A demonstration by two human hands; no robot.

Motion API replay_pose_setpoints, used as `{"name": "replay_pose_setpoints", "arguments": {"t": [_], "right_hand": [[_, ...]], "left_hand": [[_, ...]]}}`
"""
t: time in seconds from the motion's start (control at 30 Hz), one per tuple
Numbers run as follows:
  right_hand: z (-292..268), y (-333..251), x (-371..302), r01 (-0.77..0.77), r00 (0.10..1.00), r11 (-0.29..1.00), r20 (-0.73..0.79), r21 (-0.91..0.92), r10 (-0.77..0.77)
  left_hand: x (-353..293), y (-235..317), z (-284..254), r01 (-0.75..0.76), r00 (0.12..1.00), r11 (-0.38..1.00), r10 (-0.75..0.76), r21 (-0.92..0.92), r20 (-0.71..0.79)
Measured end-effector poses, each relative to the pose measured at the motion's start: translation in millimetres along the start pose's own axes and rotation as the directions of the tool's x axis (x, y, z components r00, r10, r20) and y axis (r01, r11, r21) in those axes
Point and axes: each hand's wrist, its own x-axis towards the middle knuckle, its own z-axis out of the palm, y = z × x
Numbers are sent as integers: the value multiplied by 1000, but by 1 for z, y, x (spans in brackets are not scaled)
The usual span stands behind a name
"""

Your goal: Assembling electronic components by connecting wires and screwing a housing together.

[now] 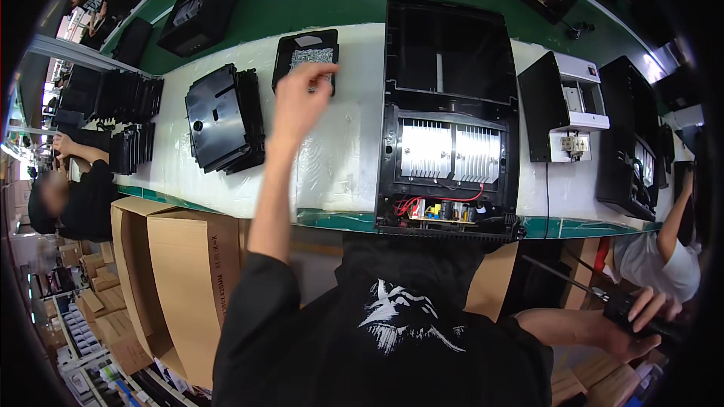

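My left hand (303, 94) is over the near part of a black tray (283, 56) of small silver screws (313, 56). Its fingers are curled in, and whatever they may hold is too small to make out. Low on the right, my right hand (637, 328) grips a black power screwdriver (620, 306), its long thin shaft pointing up and left. In front of me on the bench lies an open black housing (452, 105) with finned silver heat sinks (451, 152), red wires and a circuit board (441, 212) near its front edge.
Stacked black plastic panels (225, 117) lie left of the tray, with more black parts (128, 98) beyond. To the right stand a white-and-black unit (577, 98) and another black housing (633, 139). Cardboard boxes (188, 279) stand below the bench. People work at both sides.
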Motion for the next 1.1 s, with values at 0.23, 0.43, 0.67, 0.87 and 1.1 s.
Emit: {"name": "replay_pose_setpoints", "arguments": {"t": [0.23, 0.43, 0.67, 0.87, 1.1], "right_hand": [[20, 19, -23, -171, 946, 982, 267, -78, 185], [29, 20, -22, -164, 958, 986, 238, -6, 161], [33, 17, -14, -34, 997, 998, 78, 50, 30], [42, 21, -20, -38, 996, 999, 78, -26, 40], [35, 9, -14, -127, 977, 981, 190, 149, 98]], "left_hand": [[53, -68, -31, -468, 837, 738, 192, 487, 512], [56, -79, -28, -538, 788, 699, 218, 471, 575], [42, -93, -18, -474, 873, 742, 325, 475, 364], [39, -87, -20, -407, 909, 803, 311, 435, 276], [45, -79, -14, -353, 934, 844, 290, 404, 210]]}}
